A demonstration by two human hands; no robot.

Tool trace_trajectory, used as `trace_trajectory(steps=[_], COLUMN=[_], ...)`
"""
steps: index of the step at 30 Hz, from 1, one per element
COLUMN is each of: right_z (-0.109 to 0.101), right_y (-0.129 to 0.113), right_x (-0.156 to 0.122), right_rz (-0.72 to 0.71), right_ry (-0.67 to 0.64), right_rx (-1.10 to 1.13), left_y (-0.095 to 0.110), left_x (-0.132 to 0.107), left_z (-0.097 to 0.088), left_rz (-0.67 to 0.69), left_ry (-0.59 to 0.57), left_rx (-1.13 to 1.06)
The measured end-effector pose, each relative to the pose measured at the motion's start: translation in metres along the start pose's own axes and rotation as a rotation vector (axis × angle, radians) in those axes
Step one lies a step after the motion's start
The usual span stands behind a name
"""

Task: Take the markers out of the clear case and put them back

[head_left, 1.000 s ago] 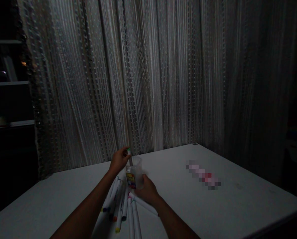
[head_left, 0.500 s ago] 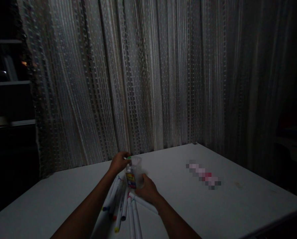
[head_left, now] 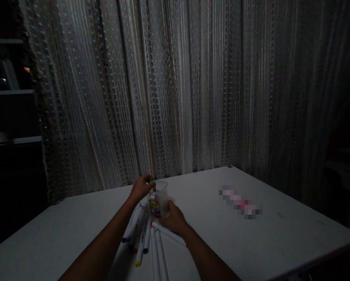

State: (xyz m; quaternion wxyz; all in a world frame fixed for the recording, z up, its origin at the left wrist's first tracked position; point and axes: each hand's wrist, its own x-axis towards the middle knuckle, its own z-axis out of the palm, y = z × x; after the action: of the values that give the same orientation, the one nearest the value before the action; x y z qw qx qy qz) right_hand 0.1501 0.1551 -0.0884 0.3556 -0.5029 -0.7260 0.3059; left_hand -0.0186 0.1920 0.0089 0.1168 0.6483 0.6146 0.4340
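A clear plastic cup with a yellow label stands on the white table. My right hand is wrapped around its lower side. At the cup's rim my left hand pinches the top of a green-capped marker, whose lower part sits inside the cup. Several white markers with coloured caps lie side by side on the table under my forearms, just in front of the cup.
A pale beaded curtain hangs close behind the table's far edge. A pink and red object, blurred out, lies on the table to the right. Dark shelves stand at the far left. The room is dim.
My left hand has lowered the green-capped marker deeper into the cup. My right hand has kept hold of the cup. The view has tilted slightly.
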Motion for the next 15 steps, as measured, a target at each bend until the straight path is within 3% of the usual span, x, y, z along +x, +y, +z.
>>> trace_trajectory(steps=[12, 15], right_z=[-0.002, -0.001], right_y=[-0.004, -0.003], right_x=[-0.001, -0.001], right_rz=[0.027, 0.004], right_ry=[-0.009, -0.01], right_rx=[0.001, 0.026], left_y=[0.006, 0.012], left_x=[-0.014, -0.03], left_z=[-0.002, -0.005], left_rz=[0.07, 0.161], left_ry=[0.051, 0.142], left_rx=[0.081, 0.061])
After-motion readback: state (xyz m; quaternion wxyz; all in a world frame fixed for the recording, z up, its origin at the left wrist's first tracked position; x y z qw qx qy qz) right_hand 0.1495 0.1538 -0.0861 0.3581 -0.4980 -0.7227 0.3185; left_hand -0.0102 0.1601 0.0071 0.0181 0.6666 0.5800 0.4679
